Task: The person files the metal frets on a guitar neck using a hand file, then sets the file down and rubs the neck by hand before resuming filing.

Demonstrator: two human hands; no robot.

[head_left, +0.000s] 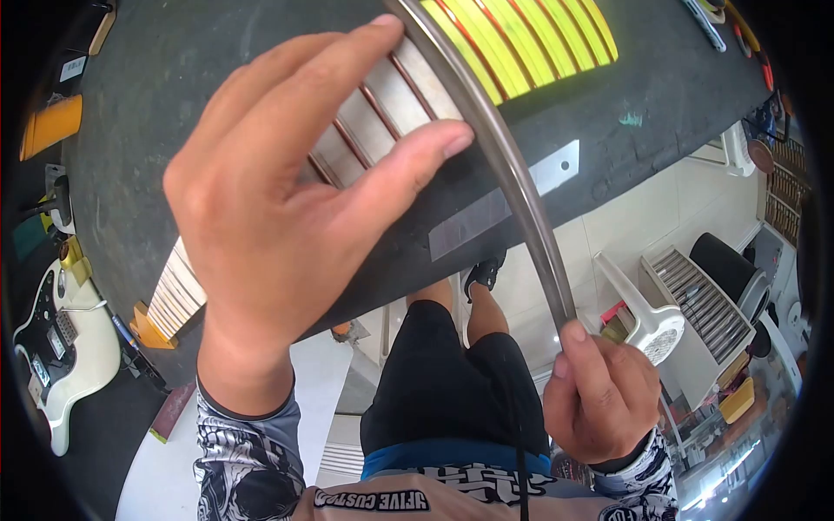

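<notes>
A long dark metal bar (512, 165), slightly curved, runs from the top middle down to the lower right. Its lower end is pinched between the thumb and fingers of my right hand (604, 391). My left hand (278, 174) is spread, with thumb and fingertips against the left side of the bar near its upper part. Under my left hand lies a pale fretted neck (408, 87) with copper-coloured frets, partly hidden by the hand. Right of the bar is a yellow-green taped fretboard (539, 43) with reddish frets. A flat metal plate (495, 208) with a hole lies at the bench edge, partly behind the bar.
The dark bench (669, 104) spans the top. A white guitar body (82, 356) and an orange block (52, 126) are at the left. Pliers and tools lie at the top right. A rack of metal rods (695, 304) and a white stool (651, 330) stand lower right.
</notes>
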